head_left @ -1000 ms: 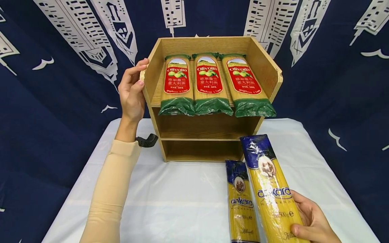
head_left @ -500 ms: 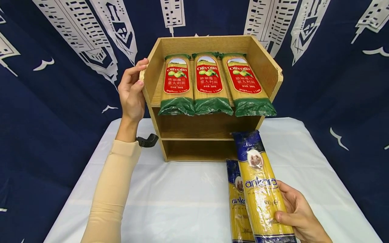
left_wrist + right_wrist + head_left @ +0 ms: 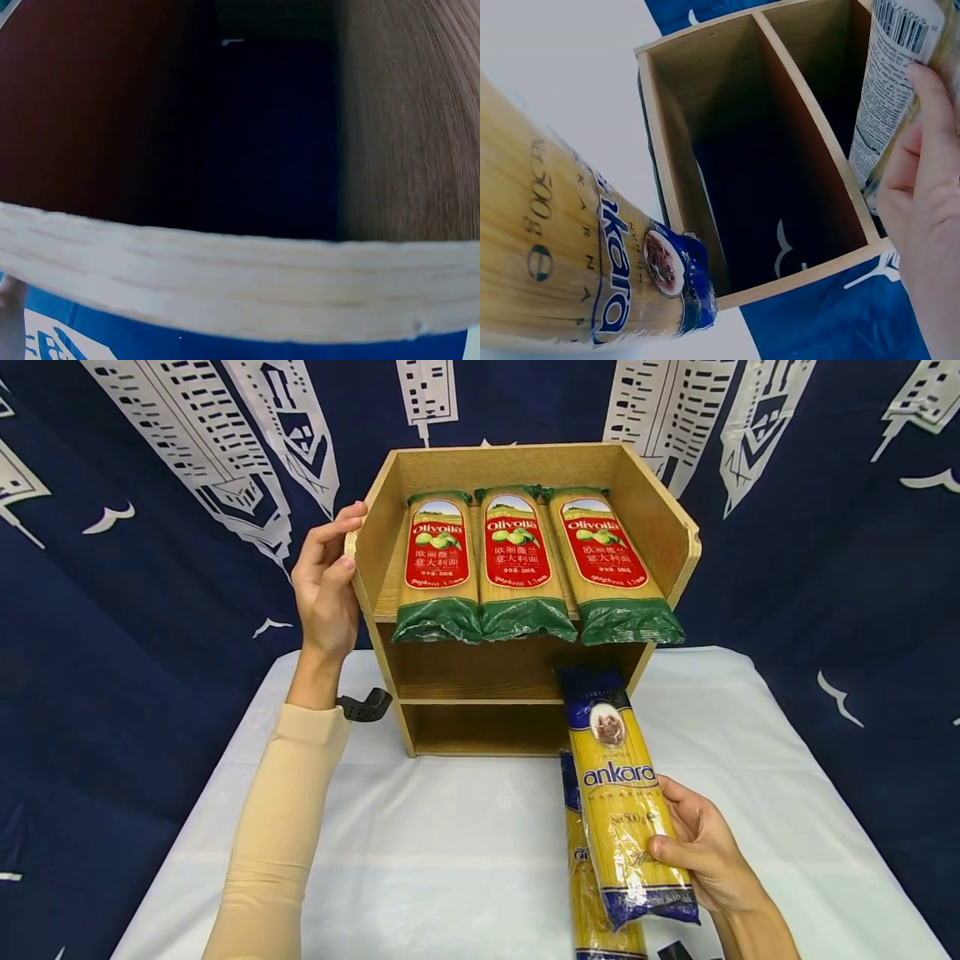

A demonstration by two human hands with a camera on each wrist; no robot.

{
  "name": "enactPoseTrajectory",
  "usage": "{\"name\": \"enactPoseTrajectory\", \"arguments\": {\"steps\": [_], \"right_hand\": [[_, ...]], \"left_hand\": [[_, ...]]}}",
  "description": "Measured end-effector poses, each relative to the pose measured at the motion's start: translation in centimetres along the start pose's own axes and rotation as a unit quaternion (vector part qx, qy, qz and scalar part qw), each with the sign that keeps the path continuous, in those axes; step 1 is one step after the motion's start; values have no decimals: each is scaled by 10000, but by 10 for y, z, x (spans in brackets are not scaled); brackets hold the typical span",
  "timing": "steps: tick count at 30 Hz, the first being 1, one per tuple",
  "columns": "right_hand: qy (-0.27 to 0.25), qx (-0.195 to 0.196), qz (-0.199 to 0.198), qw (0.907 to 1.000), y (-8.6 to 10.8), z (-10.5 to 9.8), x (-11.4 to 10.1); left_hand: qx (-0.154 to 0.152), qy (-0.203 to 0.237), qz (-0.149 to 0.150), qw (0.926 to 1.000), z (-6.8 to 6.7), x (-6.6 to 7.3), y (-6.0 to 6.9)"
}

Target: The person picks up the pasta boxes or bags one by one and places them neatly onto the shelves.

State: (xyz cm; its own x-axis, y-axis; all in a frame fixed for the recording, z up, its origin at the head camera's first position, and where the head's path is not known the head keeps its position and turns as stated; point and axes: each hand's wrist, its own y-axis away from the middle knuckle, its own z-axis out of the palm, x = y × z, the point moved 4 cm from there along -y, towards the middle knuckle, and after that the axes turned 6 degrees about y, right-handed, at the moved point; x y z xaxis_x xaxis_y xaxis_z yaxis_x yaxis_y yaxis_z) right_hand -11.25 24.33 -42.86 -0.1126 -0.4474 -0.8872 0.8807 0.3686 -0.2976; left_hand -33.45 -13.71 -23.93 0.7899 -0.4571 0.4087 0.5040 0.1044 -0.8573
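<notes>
My left hand (image 3: 326, 581) grips the front edge of the left side panel of a wooden shelf (image 3: 495, 701), thumb in front and fingers behind. In the left wrist view the panel's pale edge (image 3: 225, 277) crosses below a dark compartment. My right hand (image 3: 701, 839) holds a yellow and blue pack of Ankara spaghetti (image 3: 622, 793) by its right side, thumb on its front. Its blue top end stands before the middle compartment. Partly hidden beneath it, a second Ankara spaghetti pack (image 3: 588, 910) lies on the table. The right wrist view shows the held pack's barcode side (image 3: 896, 90).
Three Olivoila spaghetti packs (image 3: 517, 547) lie side by side on the top shelf, their green ends overhanging its front. Below are the middle compartment (image 3: 480, 668) and bottom compartment (image 3: 483, 729). A white cloth (image 3: 435, 860) covers the table; a dark blue patterned curtain (image 3: 150, 610) hangs behind.
My right hand has moved the held spaghetti pack up and left, toward the shelf's middle compartment, covering more of the pack on the table. My left hand has stayed on the panel.
</notes>
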Motion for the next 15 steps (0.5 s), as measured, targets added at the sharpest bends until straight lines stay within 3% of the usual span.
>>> {"name": "enactPoseTrajectory", "arguments": {"steps": [5,15], "right_hand": [[93,81,-20,9999,-13,-5,-1],[-462,-449,-239,9976,-35,-12,1]], "left_hand": [[53,-2,-13,10000,-1,1,-1],[40,43,-26,10000,1,0,0]]}}
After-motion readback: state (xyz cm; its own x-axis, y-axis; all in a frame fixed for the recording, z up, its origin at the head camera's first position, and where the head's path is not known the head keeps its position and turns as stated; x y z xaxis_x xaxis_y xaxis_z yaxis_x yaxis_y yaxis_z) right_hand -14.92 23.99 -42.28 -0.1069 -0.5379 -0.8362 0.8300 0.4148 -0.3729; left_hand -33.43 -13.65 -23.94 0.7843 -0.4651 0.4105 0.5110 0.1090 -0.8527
